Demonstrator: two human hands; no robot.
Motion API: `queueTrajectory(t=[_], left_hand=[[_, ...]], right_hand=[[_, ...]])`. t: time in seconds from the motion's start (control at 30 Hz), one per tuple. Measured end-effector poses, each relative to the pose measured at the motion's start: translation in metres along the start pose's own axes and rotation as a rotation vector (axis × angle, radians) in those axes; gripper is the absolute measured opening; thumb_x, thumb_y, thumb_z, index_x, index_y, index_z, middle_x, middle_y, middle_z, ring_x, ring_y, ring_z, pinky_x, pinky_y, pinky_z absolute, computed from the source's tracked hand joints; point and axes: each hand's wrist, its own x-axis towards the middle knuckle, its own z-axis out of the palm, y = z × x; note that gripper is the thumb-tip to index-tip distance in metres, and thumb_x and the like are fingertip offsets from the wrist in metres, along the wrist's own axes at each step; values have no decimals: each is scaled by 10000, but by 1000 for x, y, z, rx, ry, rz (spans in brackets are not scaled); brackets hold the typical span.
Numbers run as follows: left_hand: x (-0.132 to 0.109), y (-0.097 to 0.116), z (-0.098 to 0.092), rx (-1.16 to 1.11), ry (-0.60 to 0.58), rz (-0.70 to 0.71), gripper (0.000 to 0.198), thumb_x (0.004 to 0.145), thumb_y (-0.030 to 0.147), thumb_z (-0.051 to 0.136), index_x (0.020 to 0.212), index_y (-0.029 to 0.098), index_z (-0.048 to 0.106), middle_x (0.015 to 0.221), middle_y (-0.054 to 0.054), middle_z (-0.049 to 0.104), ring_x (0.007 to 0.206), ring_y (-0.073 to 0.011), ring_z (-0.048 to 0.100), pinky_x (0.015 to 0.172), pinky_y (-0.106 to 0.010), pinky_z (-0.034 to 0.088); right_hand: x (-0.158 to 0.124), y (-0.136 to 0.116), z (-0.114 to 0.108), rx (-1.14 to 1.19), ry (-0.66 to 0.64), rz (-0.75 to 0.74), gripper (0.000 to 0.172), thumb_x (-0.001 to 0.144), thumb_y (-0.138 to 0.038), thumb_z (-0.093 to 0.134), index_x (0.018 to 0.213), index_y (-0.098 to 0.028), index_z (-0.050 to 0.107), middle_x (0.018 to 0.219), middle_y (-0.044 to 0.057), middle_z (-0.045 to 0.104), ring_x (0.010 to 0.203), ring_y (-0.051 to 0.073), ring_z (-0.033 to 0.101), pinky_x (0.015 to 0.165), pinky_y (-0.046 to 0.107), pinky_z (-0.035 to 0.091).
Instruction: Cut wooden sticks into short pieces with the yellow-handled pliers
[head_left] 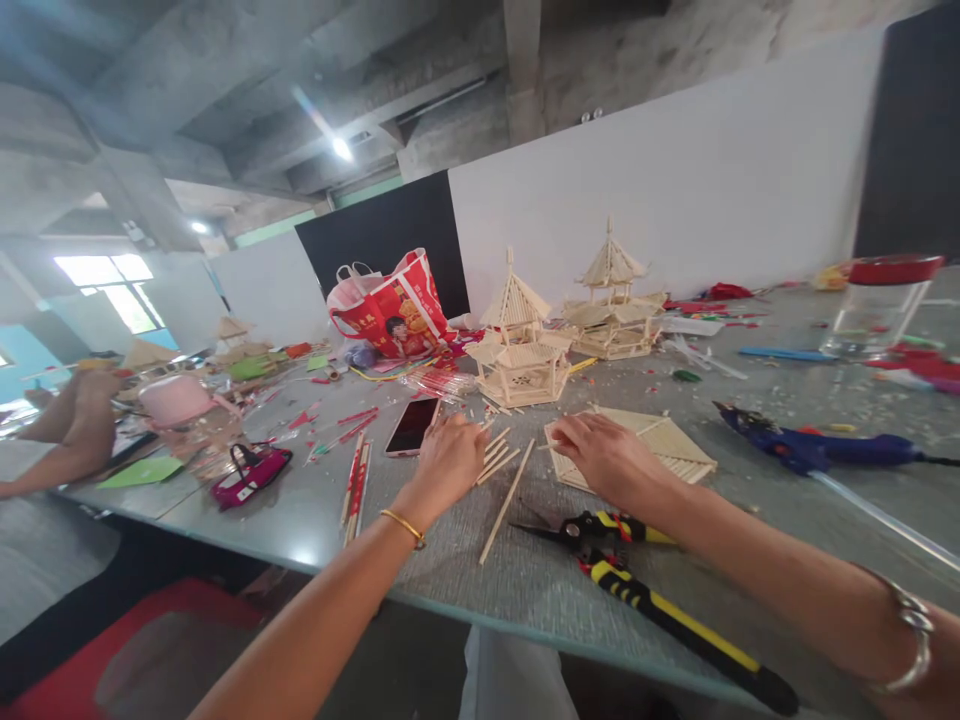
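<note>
My left hand is closed, knuckles up, at the ends of several short wooden sticks on the table; whatever its fingertips hold is hidden. Across from it, my right hand pinches a thin wooden stick whose end pokes out to the left. Beneath that hand lies a flat panel of glued sticks. One longer stick rests alone between my forearms. Yellow-and-black cutting pliers lie with jaws apart, partly under my right forearm. Behind the hands stands a stick-built pagoda model.
A second pagoda stands farther back. A blue glue gun and a lidded jar are at right. To the left are a phone, red packets, a purple pouch and a red bag. Another person's arm shows far left.
</note>
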Motion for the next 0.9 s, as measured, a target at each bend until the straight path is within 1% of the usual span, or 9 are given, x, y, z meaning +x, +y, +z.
queueTrajectory(t=[0.07,0.1,0.2,0.3,0.4,0.5,0.63,0.73,0.9], left_hand=[[1,8,-7,-91,61,46,387,893,369,369,702,154,628,752,-62,579,768,-174,544,718,-270,368],[1,14,-9,-165,50,66,400,897,384,361,712,156,633,722,-44,573,730,-158,537,686,-255,365],[4,33,-11,-372,-71,157,439,899,423,344,717,153,638,639,-3,556,619,-121,507,580,-222,332],[6,45,-9,-460,-196,248,406,890,388,377,667,151,619,597,13,557,596,-112,506,558,-212,318],[8,44,-11,-468,-194,223,341,880,318,401,670,159,618,597,22,565,612,-109,520,580,-210,326],[9,36,-15,-415,-158,164,363,882,341,393,668,157,621,561,26,534,576,-106,502,561,-214,318],[7,36,-18,-329,-208,278,434,897,393,344,701,160,653,634,-3,571,625,-118,521,598,-221,338],[5,46,-20,-250,-205,318,469,894,430,327,722,166,674,670,-29,592,662,-138,531,627,-236,347],[9,54,-24,-376,-405,314,400,867,404,391,721,161,675,574,-2,566,588,-119,522,582,-223,341]], right_hand=[[-2,1,0,86,7,57,90,860,-171,444,786,-175,495,707,34,586,672,169,550,640,276,388],[-2,0,-1,138,15,78,74,841,-166,466,770,-185,476,691,20,578,648,158,546,617,264,383],[-4,-1,-3,306,52,111,86,806,-168,502,751,-206,448,669,-9,578,619,133,553,580,231,372],[-5,1,-7,389,54,153,89,813,-253,525,767,-210,462,667,-11,595,618,133,566,567,227,375],[-3,10,-14,382,36,200,147,791,-342,562,764,-201,529,687,13,621,642,152,570,589,251,386],[1,22,-21,506,6,262,220,805,-384,530,755,-191,622,675,16,629,624,144,552,583,257,384],[3,32,-21,684,-56,360,307,748,-459,572,761,-169,671,557,-13,553,527,112,468,502,245,340],[2,30,-16,760,-114,342,321,733,-464,581,756,-157,672,550,-11,539,527,107,459,493,241,336],[1,24,-16,929,-167,342,300,721,-452,606,755,-155,630,523,-19,533,500,102,465,478,236,340]])
